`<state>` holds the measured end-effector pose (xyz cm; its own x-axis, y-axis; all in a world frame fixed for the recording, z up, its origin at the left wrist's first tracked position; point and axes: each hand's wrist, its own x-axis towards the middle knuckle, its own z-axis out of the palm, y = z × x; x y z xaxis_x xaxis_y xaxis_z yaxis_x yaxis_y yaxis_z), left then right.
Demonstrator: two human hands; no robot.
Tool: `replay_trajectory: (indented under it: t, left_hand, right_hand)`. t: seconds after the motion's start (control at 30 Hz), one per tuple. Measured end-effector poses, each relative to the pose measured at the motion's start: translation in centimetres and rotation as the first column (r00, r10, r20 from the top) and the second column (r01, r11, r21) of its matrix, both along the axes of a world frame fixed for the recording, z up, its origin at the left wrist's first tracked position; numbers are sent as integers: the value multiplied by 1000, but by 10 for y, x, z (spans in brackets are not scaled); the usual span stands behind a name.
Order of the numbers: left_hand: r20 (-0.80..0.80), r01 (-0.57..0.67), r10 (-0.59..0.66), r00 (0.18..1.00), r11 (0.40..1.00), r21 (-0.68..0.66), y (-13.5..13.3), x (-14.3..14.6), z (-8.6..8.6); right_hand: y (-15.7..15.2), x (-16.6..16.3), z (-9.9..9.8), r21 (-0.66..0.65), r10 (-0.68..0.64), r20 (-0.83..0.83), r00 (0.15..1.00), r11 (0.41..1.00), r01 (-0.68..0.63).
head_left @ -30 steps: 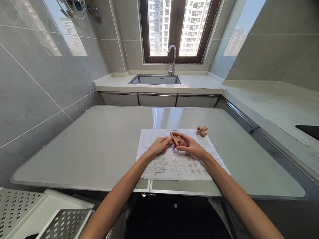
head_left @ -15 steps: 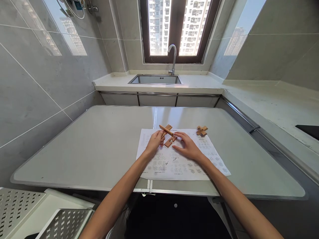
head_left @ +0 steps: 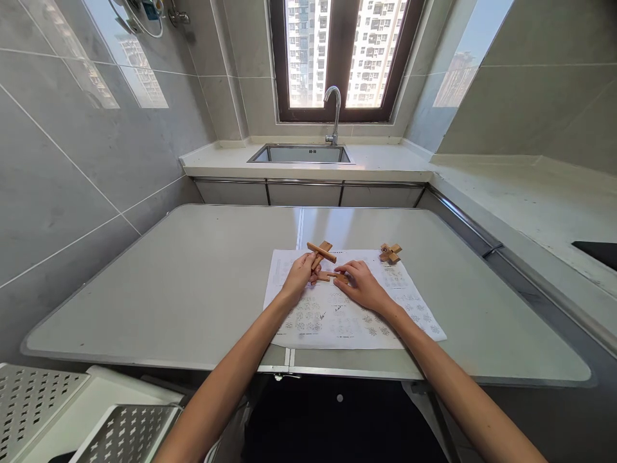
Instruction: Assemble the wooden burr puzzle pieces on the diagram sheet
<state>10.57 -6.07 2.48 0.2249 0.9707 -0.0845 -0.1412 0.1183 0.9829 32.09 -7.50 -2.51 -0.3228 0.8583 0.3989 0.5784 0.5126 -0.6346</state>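
My left hand (head_left: 303,273) is closed on two crossed wooden puzzle pieces (head_left: 322,251), held up above the printed sheet (head_left: 308,315). Just below them is a flat, notched wooden puzzle piece (head_left: 329,276). Its right end is pinched in the fingers of my right hand (head_left: 359,281). The left end of that notched piece comes close to my left fingertips; whether they touch I cannot tell. At the sheet's back right corner sits an assembled wooden cross-shaped puzzle (head_left: 390,253).
The sheet lies on a wide pale folding table (head_left: 159,289) with a centre seam. Behind the table is a counter with a sink (head_left: 301,154) and a faucet (head_left: 336,116). A white perforated rack (head_left: 130,431) stands at the lower left.
My right hand has closed on the notched piece, which has turned from slanting to nearly level. The crossed pieces in my left hand have hardly moved.
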Motion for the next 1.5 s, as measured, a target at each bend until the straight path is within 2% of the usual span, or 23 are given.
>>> replay_trajectory:
  t: [0.3,0.5,0.67,0.87,0.97,1.1,1.5]
  left_hand:
    - [1,-24,24,1000,999,32,-3,0,5]
    - [7,-35,35,999,999,33,0,-1,3]
    - [38,-25,25,999,1000,11,1,-2,1]
    - [103,40,-35,994,998,-46,2,-3,0]
    - [147,76,-65,987,994,-72,2,-4,-1]
    - [206,109,-85,975,988,-108,3,-5,0]
    - [295,232,-172,940,956,-179,3,-4,0]
  right_hand:
    - [4,1,-1,-80,-9,-55,998,997,5]
    - [2,0,7,-165,-23,-212,977,986,-12]
    - [0,1,17,-299,-79,-460,884,952,-70]
    - [-4,2,26,-445,-159,-672,723,868,-223]
    - [-3,1,26,-464,-171,-724,668,838,-288]
    - [0,1,27,-444,-164,-776,609,828,-342]
    - [-1,7,31,-458,-164,-814,558,772,-442]
